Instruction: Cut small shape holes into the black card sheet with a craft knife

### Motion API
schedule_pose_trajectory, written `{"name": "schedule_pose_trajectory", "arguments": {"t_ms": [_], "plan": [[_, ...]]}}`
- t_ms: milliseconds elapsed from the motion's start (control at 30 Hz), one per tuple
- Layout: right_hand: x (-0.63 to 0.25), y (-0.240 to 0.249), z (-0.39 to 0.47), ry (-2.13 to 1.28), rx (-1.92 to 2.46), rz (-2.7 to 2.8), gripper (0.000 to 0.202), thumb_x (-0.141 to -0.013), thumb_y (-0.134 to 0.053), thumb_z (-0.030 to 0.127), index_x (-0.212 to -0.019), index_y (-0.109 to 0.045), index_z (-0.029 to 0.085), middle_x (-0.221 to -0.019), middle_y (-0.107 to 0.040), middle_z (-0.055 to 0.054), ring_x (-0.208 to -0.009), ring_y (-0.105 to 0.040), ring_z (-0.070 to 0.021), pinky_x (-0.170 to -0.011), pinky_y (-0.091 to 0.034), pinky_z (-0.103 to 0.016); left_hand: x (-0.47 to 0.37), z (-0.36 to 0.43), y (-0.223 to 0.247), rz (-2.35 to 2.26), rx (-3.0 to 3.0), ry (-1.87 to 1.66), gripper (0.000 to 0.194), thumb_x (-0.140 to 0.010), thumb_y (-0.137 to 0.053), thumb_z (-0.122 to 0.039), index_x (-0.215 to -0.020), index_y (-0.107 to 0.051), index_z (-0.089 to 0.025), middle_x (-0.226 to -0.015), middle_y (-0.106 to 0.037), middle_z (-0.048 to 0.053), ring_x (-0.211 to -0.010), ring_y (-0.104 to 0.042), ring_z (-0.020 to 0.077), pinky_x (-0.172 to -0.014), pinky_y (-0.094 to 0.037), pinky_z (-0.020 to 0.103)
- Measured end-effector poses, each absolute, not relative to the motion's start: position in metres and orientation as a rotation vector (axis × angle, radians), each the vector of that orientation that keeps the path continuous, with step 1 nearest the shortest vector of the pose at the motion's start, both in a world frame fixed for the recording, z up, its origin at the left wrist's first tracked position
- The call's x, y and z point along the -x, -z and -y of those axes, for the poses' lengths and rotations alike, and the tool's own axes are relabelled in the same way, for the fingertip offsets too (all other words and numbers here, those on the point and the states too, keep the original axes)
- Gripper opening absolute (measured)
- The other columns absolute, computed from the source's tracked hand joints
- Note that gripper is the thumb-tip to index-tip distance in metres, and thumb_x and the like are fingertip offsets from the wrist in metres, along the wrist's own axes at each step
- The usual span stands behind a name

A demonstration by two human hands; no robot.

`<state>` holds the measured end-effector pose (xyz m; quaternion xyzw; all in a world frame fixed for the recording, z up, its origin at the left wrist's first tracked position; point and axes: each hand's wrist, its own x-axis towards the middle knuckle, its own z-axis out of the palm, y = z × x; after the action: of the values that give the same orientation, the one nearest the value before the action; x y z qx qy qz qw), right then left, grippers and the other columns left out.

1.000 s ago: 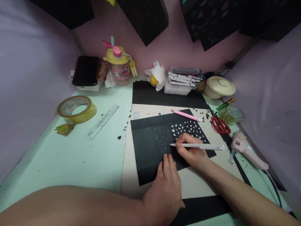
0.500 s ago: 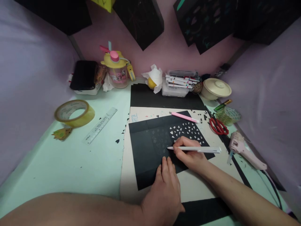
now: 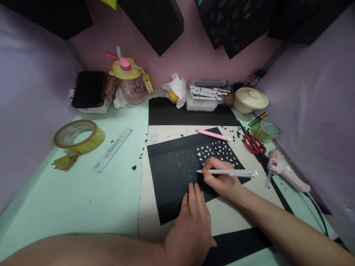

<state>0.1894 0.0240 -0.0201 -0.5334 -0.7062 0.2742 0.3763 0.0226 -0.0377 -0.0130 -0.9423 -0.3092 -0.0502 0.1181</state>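
My right hand (image 3: 220, 177) grips a white pen (image 3: 241, 172), its tip at the surface of a black sheet of paper (image 3: 163, 181). Faint small outlines of shapes are drawn on the sheet left of the tip. Farther right, the same sheet has many small cut-outs, stars and triangles among them, with the pale layer beneath showing through. Flat on the sheet's near edge lies my left hand (image 3: 194, 218), fingers stretched out. A pink craft knife (image 3: 213, 135) rests across the sheet's far edge.
On the left lie a tape roll (image 3: 95, 138) and a clear ruler (image 3: 112, 150). Red-handled scissors (image 3: 254, 144) and a glue gun (image 3: 288, 171) with a cord are on the right. A bottle (image 3: 131, 87), a box of markers (image 3: 203, 101) and a lidded bowl (image 3: 251, 99) stand at the back.
The whole view has shifted slightly, so things on the table appear a little farther left. Both hands keep nearly the same places on the sheet, the pen still in my right hand.
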Motion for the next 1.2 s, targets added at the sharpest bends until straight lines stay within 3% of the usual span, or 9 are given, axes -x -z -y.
{"name": "schedule_pose_trajectory", "arguments": {"t_ms": [567, 733, 833, 933, 1033, 1200], "plan": [[-0.207, 0.014, -0.025, -0.512, 1.429, 1.428, 0.007, -0.083, -0.055, 0.018, -0.077, -0.058, 0.022, -0.067, -0.057, 0.001, -0.058, -0.053, -0.0137, -0.055, -0.042, -0.027, -0.022, 0.036, 0.009, 0.934, 2.790, 0.086, 0.094, -0.061, -0.061, -0.075, -0.119, -0.061, -0.001, -0.126, -0.056, 0.026, -0.119, -0.053, 0.0353, -0.090, -0.051, 0.035], [-0.207, 0.010, -0.026, -0.587, 1.448, 1.435, 0.012, -0.086, -0.055, 0.022, -0.076, -0.060, 0.021, -0.065, -0.058, 0.002, -0.058, -0.053, -0.0129, -0.055, -0.043, -0.026, -0.023, 0.035, 0.007, 0.930, 2.796, 0.058, 0.094, -0.061, -0.061, -0.075, -0.118, -0.061, 0.000, -0.126, -0.055, 0.026, -0.118, -0.054, 0.0357, -0.090, -0.051, 0.036], [-0.205, 0.009, -0.024, -0.643, 1.428, 1.447, 0.004, -0.082, -0.058, 0.019, -0.081, -0.061, 0.021, -0.067, -0.060, 0.001, -0.058, -0.054, -0.0131, -0.053, -0.043, -0.025, -0.023, 0.035, 0.005, 0.937, 2.794, 0.030, 0.093, -0.062, -0.061, -0.075, -0.119, -0.061, -0.001, -0.126, -0.055, 0.026, -0.118, -0.053, 0.0356, -0.091, -0.051, 0.036], [-0.204, 0.009, -0.023, -0.713, 1.424, 1.425, 0.008, -0.079, -0.060, 0.017, -0.086, -0.060, 0.021, -0.066, -0.061, 0.001, -0.056, -0.055, -0.0134, -0.050, -0.042, -0.025, -0.022, 0.035, 0.004, 0.947, 2.791, 0.004, 0.093, -0.063, -0.059, -0.075, -0.119, -0.061, -0.001, -0.126, -0.054, 0.027, -0.119, -0.053, 0.0359, -0.092, -0.051, 0.037], [-0.203, 0.009, -0.022, -0.770, 1.395, 1.429, 0.003, -0.080, -0.059, 0.018, -0.078, -0.059, 0.021, -0.061, -0.058, 0.003, -0.052, -0.052, -0.0120, -0.049, -0.040, -0.024, -0.022, 0.035, 0.005, 0.949, 2.799, 0.015, 0.097, -0.062, -0.058, -0.077, -0.118, -0.061, 0.002, -0.125, -0.054, 0.029, -0.117, -0.054, 0.0367, -0.091, -0.051, 0.037], [-0.203, 0.010, -0.022, -0.749, 1.340, 1.616, 0.012, -0.078, -0.054, 0.011, -0.070, -0.055, 0.020, -0.062, -0.055, 0.003, -0.056, -0.051, -0.0112, -0.053, -0.040, -0.023, -0.022, 0.035, 0.007, 0.954, 2.806, 0.067, 0.098, -0.060, -0.059, -0.078, -0.116, -0.061, 0.003, -0.123, -0.055, 0.029, -0.115, -0.056, 0.0373, -0.088, -0.053, 0.036]]}}
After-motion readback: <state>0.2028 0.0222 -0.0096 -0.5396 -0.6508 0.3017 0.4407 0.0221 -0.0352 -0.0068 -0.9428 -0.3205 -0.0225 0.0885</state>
